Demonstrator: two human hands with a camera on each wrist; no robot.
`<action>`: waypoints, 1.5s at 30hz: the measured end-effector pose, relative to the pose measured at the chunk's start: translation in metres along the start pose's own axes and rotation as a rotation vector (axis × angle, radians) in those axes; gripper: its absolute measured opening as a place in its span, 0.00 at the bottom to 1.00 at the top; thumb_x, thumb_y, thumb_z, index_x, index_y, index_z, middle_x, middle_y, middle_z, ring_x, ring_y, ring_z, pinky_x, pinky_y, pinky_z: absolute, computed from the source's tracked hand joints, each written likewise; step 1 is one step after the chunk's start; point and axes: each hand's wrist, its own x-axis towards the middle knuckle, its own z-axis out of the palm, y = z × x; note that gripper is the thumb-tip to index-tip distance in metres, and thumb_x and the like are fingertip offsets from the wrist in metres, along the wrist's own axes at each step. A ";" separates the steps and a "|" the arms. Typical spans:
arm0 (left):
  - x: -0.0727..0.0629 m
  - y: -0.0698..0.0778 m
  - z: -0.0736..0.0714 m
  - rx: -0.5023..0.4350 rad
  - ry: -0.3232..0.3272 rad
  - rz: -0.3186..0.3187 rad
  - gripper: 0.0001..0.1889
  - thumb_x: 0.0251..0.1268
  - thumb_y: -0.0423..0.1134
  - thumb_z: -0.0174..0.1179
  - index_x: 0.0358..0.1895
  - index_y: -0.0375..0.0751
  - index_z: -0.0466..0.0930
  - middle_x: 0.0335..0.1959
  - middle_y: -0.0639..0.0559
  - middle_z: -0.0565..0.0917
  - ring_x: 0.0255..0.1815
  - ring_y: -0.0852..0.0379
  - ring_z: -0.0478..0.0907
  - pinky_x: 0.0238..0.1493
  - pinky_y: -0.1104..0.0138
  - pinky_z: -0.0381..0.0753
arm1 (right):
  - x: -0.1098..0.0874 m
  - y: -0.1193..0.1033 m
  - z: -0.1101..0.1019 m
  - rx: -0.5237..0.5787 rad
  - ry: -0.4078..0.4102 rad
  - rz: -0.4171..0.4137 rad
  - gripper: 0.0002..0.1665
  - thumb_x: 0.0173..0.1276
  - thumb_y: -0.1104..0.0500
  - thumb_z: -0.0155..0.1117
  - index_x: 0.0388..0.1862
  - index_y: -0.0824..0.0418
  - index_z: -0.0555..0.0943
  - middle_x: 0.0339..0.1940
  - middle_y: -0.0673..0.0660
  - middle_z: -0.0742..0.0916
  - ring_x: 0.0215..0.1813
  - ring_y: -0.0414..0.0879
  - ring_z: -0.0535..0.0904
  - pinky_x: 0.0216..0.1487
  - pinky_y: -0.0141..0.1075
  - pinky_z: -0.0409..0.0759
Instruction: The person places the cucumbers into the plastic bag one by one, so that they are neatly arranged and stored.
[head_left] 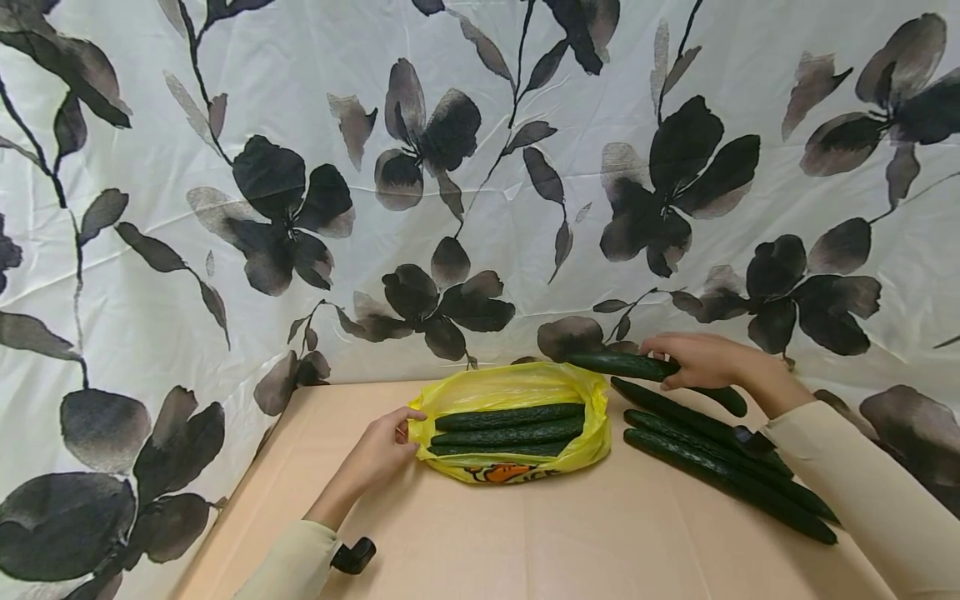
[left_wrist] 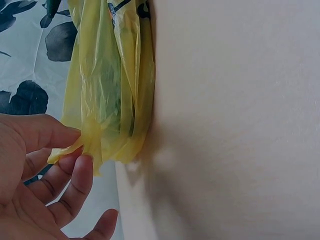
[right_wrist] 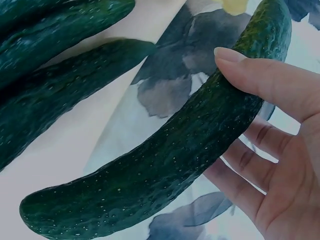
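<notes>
A yellow plastic bag (head_left: 517, 475) lies on the table with its mouth spread wide and several dark green cucumbers (head_left: 510, 433) inside. My left hand (head_left: 382, 442) pinches the bag's left edge; in the left wrist view, thumb and fingertips (left_wrist: 86, 159) hold a gathered bit of the yellow film. Raised at the bag's upper right, a curved cucumber (right_wrist: 150, 155) is in my right hand (head_left: 701, 362), thumb on one side and fingers on the other. Its left end reaches the bag's right rim in the head view.
Three more cucumbers (head_left: 720, 475) lie side by side on the table right of the bag, partly under my right forearm. A white cloth with dark flowers (head_left: 450, 183) hangs behind the peach-coloured tabletop (head_left: 480, 542).
</notes>
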 end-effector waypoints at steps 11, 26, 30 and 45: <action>-0.001 0.001 0.000 -0.002 0.002 0.002 0.23 0.56 0.22 0.65 0.57 0.37 0.82 0.31 0.49 0.73 0.33 0.56 0.71 0.34 0.67 0.70 | 0.014 -0.025 -0.008 -0.037 0.039 -0.052 0.34 0.64 0.51 0.74 0.67 0.56 0.76 0.51 0.52 0.83 0.51 0.49 0.80 0.49 0.53 0.80; -0.001 0.002 -0.001 0.001 -0.007 -0.010 0.23 0.56 0.22 0.65 0.57 0.37 0.82 0.32 0.49 0.73 0.34 0.56 0.71 0.33 0.67 0.70 | 0.032 -0.064 -0.022 -0.028 0.035 -0.144 0.31 0.65 0.54 0.74 0.66 0.53 0.76 0.46 0.47 0.80 0.45 0.47 0.77 0.45 0.44 0.76; -0.001 0.002 -0.001 -0.002 -0.008 -0.014 0.23 0.57 0.22 0.65 0.57 0.38 0.81 0.32 0.48 0.73 0.34 0.56 0.71 0.33 0.67 0.70 | 0.037 -0.072 -0.026 -0.046 0.046 -0.169 0.31 0.64 0.53 0.74 0.66 0.52 0.76 0.49 0.48 0.82 0.47 0.45 0.78 0.47 0.46 0.78; -0.001 0.000 -0.001 -0.014 -0.006 -0.010 0.23 0.56 0.22 0.65 0.58 0.37 0.81 0.32 0.49 0.72 0.34 0.56 0.71 0.33 0.67 0.71 | 0.059 -0.102 -0.037 -0.061 0.056 -0.268 0.29 0.64 0.53 0.75 0.63 0.47 0.76 0.41 0.46 0.76 0.41 0.44 0.71 0.41 0.42 0.69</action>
